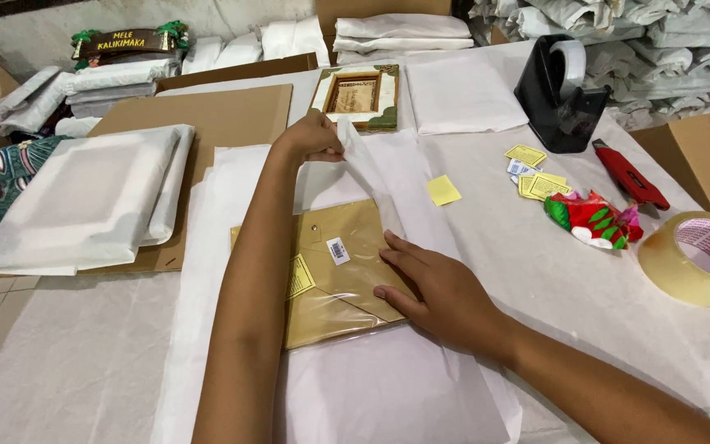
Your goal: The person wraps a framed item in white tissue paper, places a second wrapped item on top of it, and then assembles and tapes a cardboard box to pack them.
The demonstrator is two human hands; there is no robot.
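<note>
White-papered table (585,271); left hand (312,140) pinching tissue sheet (363,164), right hand (437,288) flat on brown packet (330,279).

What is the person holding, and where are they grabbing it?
The left hand pinches the white tissue paper by its edge, lifting it over the flat brown item. The right hand holds nothing; it presses flat on that item's right side.

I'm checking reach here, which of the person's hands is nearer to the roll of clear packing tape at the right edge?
Right. The right hand rests on the tan flat package, closer to the tape roll. The left hand lifts white tissue paper farther up and left.
</note>
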